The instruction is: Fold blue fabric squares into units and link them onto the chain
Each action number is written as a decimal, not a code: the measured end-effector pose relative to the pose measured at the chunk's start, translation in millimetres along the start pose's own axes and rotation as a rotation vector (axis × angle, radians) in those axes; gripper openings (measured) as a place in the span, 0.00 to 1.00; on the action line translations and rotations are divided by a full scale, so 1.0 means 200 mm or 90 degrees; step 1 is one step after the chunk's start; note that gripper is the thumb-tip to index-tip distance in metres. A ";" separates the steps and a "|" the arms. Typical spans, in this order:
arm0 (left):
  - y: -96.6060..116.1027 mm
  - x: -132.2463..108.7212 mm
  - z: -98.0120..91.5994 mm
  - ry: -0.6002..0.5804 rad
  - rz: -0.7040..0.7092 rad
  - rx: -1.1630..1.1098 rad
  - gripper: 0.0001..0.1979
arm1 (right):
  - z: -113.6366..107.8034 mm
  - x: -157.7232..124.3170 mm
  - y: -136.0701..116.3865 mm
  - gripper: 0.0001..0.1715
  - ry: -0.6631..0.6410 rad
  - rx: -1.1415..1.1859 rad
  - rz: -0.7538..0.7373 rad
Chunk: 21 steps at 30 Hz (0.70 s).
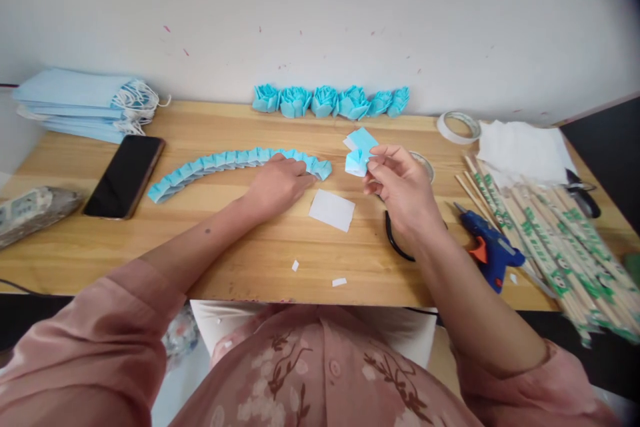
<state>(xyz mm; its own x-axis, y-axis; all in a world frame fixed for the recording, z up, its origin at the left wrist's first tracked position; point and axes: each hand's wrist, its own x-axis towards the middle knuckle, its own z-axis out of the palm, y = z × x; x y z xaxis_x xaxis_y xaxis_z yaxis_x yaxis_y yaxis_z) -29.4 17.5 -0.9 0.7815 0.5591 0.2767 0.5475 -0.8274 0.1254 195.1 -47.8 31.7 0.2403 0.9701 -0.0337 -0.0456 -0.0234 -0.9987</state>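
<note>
A curved chain of folded light-blue paper pieces (215, 163) lies across the left half of the table. Over its right part is my left hand (280, 183), fingers bent and gripping the chain near its end. My right hand (403, 187) is raised a little to the right, thumb and fingers pinching a small folded blue paper piece (356, 163). Just behind that piece lies some flat blue paper (363, 138). Between my hands, a white paper rectangle (332, 209) rests on the wood.
Blue paper flowers (325, 101) line the wall. At left are a mask stack (75, 100), a phone (125, 177) and a power strip (37, 210). A tape roll (459, 128), glue gun (490, 243), wrapped chopsticks (560, 247) and white sheets (525, 150) occupy the right.
</note>
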 end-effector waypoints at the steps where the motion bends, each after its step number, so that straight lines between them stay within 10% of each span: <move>1: 0.01 0.01 0.00 -0.010 -0.004 0.039 0.17 | 0.01 0.01 0.00 0.12 0.001 0.006 0.007; 21: 0.02 0.00 0.03 0.026 -0.018 0.068 0.17 | 0.02 0.08 0.09 0.12 0.066 0.008 -0.032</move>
<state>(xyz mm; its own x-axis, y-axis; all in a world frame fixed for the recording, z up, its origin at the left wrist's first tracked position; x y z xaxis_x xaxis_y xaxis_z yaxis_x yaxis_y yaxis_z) -25.5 14.8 -6.8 0.7533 0.5782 0.3135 0.5999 -0.7994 0.0328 194.6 -31.8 12.8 0.3412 0.9399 0.0126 -0.0421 0.0287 -0.9987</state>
